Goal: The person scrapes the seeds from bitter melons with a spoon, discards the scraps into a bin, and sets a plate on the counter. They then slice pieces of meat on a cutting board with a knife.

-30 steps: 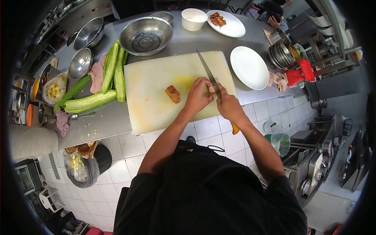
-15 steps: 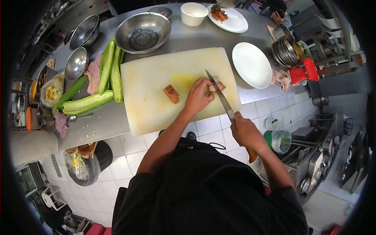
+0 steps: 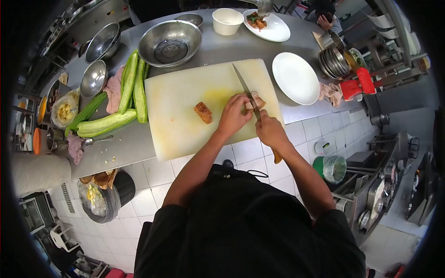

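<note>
A knife (image 3: pixel 242 79) with a long blade and a wooden handle is in my right hand (image 3: pixel 270 130), fingers wrapped round it. The blade lies across a piece of browned meat (image 3: pixel 260 104), pale on its cut side. My left hand (image 3: pixel 234 112) holds this meat from the left, fingertips curled close beside the blade. Both hands are over a white cutting board (image 3: pixel 176 92) with a yellow stain. A second browned chunk of meat (image 3: pixel 203 113) lies on the board, left of my left hand.
Peeled green gourds (image 3: pixel 130 85) and a large metal bowl (image 3: pixel 170 42) are beyond and left of the board. A white oval plate (image 3: pixel 295 78) sits to its right. At the back, a metal ladle (image 3: pixel 264 7) is over a plate of food (image 3: pixel 278 28). A bin (image 3: pixel 104 204) stands below left.
My right hand has moved forward and left, pushing the knife farther across the meat. My left hand stays on the meat. A ladle has come over the food plate at the back.
</note>
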`<state>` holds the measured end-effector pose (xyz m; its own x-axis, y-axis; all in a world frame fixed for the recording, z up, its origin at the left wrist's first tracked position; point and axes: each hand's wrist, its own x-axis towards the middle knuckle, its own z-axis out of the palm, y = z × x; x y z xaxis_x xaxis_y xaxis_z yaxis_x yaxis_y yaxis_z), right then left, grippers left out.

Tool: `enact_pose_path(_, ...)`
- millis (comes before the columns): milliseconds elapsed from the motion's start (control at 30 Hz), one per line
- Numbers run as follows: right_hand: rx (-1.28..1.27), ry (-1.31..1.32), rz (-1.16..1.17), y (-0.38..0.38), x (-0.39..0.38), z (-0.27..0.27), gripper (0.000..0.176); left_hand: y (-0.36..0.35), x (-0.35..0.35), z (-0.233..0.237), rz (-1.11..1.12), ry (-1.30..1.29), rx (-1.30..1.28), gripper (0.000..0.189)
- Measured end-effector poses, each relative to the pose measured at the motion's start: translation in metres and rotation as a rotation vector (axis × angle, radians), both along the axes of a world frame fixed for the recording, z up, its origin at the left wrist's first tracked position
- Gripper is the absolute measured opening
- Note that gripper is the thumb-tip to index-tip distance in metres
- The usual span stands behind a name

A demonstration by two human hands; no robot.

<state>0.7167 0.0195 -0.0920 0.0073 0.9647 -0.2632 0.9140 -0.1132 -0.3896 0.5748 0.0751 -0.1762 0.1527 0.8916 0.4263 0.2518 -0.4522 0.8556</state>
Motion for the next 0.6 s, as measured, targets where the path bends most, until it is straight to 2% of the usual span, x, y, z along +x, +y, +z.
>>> enact_pose_path(133, 0.058, -0.019, -0.005, -0.009, 0.004, 0.027, 0.02, -0.004, 0.001, 0.003, 0.008, 0.003, -0.006, 0.036)
enact_pose_path(267, 0.173, 0.004, 0.028, -0.002, 0.016, 0.024, 0.018, -0.01, -0.001, 0.013, 0.055, 0.029, -0.047, 0.036)
enact_pose_path(467, 0.126, -0.012, 0.023, -0.005, 0.021, 0.023, 0.017, 0.004, 0.003, 0.013, 0.153, -0.008, 0.059, 0.032)
enact_pose_path(600, 0.017, 0.127, -0.022, -0.006, 0.018, 0.039, 0.018, 0.018, 0.013, 0.02, 0.26, -0.061, 0.014, 0.025)
